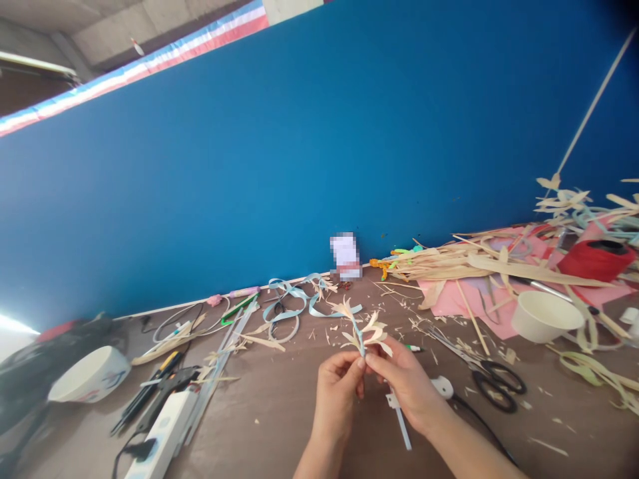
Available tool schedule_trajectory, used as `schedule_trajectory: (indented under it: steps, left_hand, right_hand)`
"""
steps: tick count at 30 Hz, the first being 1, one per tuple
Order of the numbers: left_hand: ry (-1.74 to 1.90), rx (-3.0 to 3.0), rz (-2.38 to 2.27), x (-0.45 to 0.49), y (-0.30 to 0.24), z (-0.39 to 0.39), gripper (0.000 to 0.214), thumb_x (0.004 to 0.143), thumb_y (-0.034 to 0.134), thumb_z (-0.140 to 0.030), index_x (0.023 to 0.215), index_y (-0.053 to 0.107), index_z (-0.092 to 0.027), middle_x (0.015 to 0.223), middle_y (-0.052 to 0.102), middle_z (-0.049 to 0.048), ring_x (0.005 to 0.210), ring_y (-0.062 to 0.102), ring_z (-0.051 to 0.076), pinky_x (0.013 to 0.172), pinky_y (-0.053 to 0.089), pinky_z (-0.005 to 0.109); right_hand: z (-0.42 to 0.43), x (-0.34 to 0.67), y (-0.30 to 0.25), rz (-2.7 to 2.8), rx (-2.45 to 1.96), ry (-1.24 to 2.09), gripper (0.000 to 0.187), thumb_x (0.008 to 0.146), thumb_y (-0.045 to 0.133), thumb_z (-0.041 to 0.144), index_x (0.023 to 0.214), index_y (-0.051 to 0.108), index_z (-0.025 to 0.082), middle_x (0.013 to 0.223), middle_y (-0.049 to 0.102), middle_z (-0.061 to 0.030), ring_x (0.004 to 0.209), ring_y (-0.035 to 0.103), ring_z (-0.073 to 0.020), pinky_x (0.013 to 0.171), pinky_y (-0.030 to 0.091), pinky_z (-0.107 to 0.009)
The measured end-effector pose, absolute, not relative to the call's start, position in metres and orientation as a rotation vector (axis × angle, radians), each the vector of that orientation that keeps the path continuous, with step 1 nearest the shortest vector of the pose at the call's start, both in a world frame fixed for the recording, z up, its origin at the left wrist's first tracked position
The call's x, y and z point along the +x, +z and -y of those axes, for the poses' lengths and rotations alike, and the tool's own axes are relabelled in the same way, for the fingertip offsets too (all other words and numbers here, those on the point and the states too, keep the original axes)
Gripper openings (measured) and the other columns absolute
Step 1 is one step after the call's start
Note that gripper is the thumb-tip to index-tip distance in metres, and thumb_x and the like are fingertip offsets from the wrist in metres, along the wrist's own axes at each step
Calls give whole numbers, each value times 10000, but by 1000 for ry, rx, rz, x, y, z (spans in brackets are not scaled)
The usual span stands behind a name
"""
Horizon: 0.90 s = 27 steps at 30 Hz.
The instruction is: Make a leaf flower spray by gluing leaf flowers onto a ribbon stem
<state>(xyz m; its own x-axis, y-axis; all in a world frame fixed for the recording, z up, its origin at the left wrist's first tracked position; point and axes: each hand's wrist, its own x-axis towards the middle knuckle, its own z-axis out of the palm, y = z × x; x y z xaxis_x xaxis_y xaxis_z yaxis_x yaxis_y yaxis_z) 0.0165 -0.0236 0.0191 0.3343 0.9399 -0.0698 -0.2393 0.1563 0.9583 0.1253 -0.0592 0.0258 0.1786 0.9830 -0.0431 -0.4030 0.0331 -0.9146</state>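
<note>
Where hands (333, 389) (407, 382) meet | flower sprig (360, 338) (pale, blue-stemmed) | jutting above fingertips (360, 363)

A flat blue panel (319, 146) stands behind the brown table (269, 419). A pale line (596, 100) crosses the panel diagonally at the right. A blue, white and red banner (150, 64) follows the panel's upper left edge. Grey ceiling (40, 16) shows above. A bright patch (14, 324) lies at the left edge.
</note>
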Motion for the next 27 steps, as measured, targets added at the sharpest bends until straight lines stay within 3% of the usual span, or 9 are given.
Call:
schedule_trajectory:
  steps: [6,11,15,22,27]
  left_hand:
    - [1063,947,-841,18,18,23,200,612,710,-297,690,656,-122,470,518,-36,383,374,31,405,275,158]
    - [1008,1011,-839,19,19,25,187,627,698,-292,653,652,-113,475,525,-28,385,383,34,414,285,166]
    - [933,1084,-832,19,19,25,203,649,679,-307,650,652,-106,484,532,-22,376,378,35,414,288,174]
    - [842,1021,-751,19,26,26,182,663,665,-283,687,658,-103,594,593,9,389,398,28,420,296,172]
    - [776,867,-687,18,28,25,183,627,692,-267,649,642,-93,578,594,14,366,385,17,388,262,161]
  right_hand:
    - [60,119,26,913,-1047,1169,92,743,581,256,748,524,184,675,513,26,618,506,-124,579,406,-237]
    - [59,120,22,908,-1079,1084,150,745,569,303,843,555,191,752,552,-3,684,540,-156,598,457,-262]
    - [58,126,20,884,-1204,1041,130,724,584,296,774,590,176,694,580,0,675,550,-151,619,446,-249]
    - [58,130,27,764,-1172,1183,210,674,634,343,625,526,169,515,497,39,480,489,-112,441,371,-214]
    - [58,130,23,736,-1052,1300,239,699,631,369,643,516,167,501,499,49,444,482,-96,448,355,-215]
